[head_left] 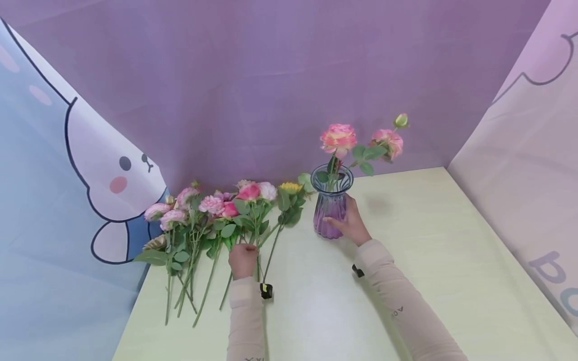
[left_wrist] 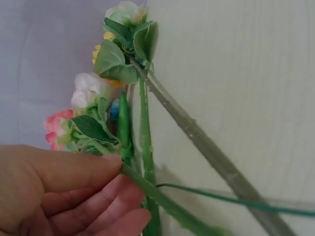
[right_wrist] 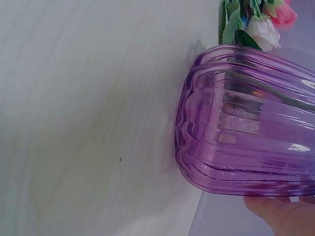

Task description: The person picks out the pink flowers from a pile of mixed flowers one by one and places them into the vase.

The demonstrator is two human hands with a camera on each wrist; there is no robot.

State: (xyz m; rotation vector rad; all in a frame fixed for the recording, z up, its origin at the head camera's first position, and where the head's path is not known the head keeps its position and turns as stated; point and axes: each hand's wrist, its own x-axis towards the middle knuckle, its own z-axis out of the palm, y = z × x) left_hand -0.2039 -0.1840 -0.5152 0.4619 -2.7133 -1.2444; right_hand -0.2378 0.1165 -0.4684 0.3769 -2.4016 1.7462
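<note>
My left hand (head_left: 243,259) is over the flowers at the table's left. In the left wrist view its thumb and forefinger pinch a green flower stem (left_wrist: 167,209), below pink and white blooms (left_wrist: 91,89); which bloom belongs to it I cannot tell. My right hand (head_left: 353,224) grips the ribbed glass vase (head_left: 328,213), blue at the rim and purple below, from its right side with the thumb across the front. Two flowering stems stand in it: a pink-orange rose (head_left: 338,139) and a pink bloom (head_left: 387,143) leaning right with a green bud.
Artificial flowers lie in a loose row at left, among them pink peonies (head_left: 173,219), a red-pink rose (head_left: 249,191) and a yellow sunflower (head_left: 290,187). A purple backdrop (head_left: 253,100) rises behind the pale table (head_left: 433,240), with printed cloth panels on both sides.
</note>
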